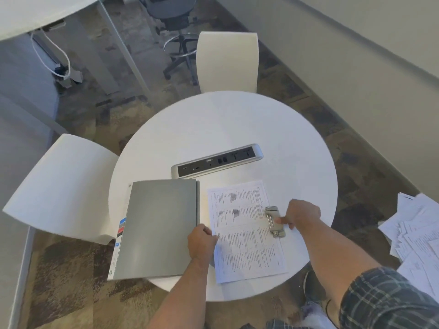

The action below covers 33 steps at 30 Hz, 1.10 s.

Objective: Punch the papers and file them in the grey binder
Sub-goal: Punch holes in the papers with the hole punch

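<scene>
A closed grey binder (156,229) lies at the front left of the round white table (237,129), with coloured tabs poking out of its left edge. To its right lies a printed stack of papers (247,248). A small metal hole punch (274,222) sits on the papers' right edge. My right hand (300,213) grips the punch from the right, thumb on its top. My left hand (202,241) rests with curled fingers on the papers' left edge, beside the binder's right side.
A silver power and socket strip (217,160) sits in the table's middle, behind the binder. White chairs stand at the far side (226,62) and at the left (61,186). A heap of loose papers (418,236) lies on the floor at the right.
</scene>
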Each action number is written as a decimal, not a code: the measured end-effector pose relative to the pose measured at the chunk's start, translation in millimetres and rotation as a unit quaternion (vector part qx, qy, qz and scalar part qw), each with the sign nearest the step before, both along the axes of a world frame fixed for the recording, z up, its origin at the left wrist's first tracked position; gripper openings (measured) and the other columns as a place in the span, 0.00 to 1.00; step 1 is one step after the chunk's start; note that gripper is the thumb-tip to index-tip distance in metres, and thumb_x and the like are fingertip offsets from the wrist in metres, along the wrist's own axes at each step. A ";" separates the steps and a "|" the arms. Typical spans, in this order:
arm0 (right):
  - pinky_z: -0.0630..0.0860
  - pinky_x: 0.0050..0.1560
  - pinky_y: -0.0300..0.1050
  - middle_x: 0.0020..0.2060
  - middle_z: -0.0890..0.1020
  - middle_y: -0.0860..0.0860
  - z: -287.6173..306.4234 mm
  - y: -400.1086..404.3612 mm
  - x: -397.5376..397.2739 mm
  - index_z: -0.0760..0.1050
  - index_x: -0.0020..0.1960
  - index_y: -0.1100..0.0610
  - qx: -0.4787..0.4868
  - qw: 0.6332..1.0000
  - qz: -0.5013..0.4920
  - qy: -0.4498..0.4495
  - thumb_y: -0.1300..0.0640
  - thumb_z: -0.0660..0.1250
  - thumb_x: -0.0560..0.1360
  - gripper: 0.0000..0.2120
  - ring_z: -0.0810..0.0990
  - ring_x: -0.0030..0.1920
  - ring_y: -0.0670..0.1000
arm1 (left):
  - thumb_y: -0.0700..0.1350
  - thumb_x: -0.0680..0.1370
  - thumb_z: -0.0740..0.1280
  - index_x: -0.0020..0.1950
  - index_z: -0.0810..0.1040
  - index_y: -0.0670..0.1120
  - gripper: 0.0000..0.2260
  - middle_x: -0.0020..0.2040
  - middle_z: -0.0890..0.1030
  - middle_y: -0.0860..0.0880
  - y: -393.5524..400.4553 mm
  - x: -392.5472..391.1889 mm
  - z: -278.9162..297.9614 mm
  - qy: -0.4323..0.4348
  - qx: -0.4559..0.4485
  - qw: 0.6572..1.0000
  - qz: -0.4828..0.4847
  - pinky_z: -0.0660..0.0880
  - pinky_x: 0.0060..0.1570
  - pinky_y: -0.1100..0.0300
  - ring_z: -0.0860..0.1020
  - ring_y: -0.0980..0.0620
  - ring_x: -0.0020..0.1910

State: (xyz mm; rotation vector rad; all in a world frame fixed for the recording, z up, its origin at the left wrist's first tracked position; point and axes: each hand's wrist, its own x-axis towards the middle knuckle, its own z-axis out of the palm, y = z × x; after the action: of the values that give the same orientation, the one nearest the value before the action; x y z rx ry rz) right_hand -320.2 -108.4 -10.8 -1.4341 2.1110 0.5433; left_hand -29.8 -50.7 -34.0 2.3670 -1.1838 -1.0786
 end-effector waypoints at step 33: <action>0.84 0.41 0.47 0.35 0.87 0.53 -7.7 32.0 -30.7 0.78 0.48 0.58 -0.124 0.933 -0.194 -0.277 0.51 0.70 0.79 0.10 0.87 0.35 0.51 | 0.38 0.70 0.76 0.39 0.73 0.46 0.12 0.40 0.80 0.49 -3.5 -2.2 2.8 -0.007 0.012 1.000 0.001 0.69 0.33 0.61 0.78 0.48 0.39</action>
State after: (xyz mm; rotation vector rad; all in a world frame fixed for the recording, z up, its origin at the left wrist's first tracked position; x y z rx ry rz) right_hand -350.8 -76.5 -18.5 -1.0750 1.9483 -0.2670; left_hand -32.0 -54.3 -31.1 2.3962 -1.1791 -1.0835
